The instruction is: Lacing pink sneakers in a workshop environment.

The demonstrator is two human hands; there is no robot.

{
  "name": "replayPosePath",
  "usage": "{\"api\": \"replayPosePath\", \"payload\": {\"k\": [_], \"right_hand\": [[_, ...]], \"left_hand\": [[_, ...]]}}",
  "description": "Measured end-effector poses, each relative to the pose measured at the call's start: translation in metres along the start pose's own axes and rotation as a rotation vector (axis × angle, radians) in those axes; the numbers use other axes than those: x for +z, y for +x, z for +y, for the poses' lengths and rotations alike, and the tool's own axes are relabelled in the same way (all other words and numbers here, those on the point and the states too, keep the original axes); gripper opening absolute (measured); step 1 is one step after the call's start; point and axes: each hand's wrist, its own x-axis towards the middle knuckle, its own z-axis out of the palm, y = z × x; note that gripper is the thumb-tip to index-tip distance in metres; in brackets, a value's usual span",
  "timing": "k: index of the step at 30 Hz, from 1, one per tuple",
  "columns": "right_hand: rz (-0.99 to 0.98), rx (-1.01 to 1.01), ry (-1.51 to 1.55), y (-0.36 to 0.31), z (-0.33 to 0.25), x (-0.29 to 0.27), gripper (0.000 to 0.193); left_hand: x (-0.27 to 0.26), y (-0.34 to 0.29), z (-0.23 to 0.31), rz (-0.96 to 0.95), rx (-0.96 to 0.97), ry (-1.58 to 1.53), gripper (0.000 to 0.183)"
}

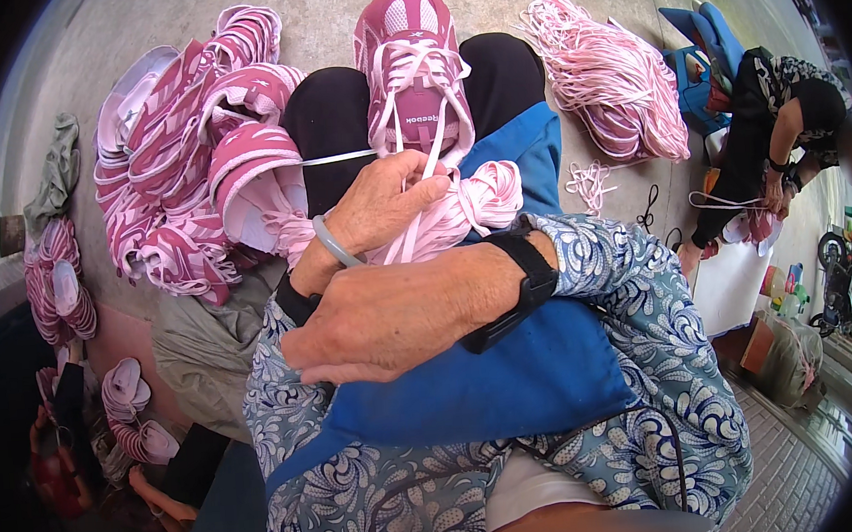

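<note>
A pink and white sneaker (412,69) sits upright between my knees, toe pointing away. White shoelace (435,157) is threaded through its eyelets. My left hand (387,201) is closed in a pinch on the lace at the shoe's near end. Across my left forearm lies my right hand (356,320), its fingers curled and pointing left; what they hold, if anything, is hidden. A bundle of pink and white laces (485,198) rests on my lap beside and beneath my left hand. Another lace end (339,158) stretches leftward from the shoe.
Many pink sneakers (166,156) are piled on the left. A big heap of laces (611,80) lies on the floor at the right, with a small loose tangle (590,185) nearer me. Another person (777,133) handles a pink shoe at far right. More people's arms (161,497) show at lower left.
</note>
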Motion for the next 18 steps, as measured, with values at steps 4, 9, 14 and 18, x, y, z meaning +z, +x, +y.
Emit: {"api": "replayPosePath", "payload": {"k": [4, 9, 14, 18], "right_hand": [[0.39, -0.175, -0.25, -0.029, 0.007, -0.035, 0.02], [0.788, 0.779, -0.032, -0.121, 0.014, -0.084, 0.024], [0.776, 0.785, 0.798, -0.096, 0.033, -0.056, 0.033], [0.701, 0.403, 1.291, -0.108, 0.062, -0.064, 0.029]], "left_hand": [[0.002, -0.014, 0.014, 0.01, -0.016, -0.561, 0.029], [-0.007, -0.032, 0.035, -0.072, 0.157, -0.647, 0.03], [0.02, -0.014, 0.067, -0.45, 0.172, -0.373, 0.033], [0.0, -0.017, 0.06, -0.45, 0.103, -0.437, 0.032]]}}
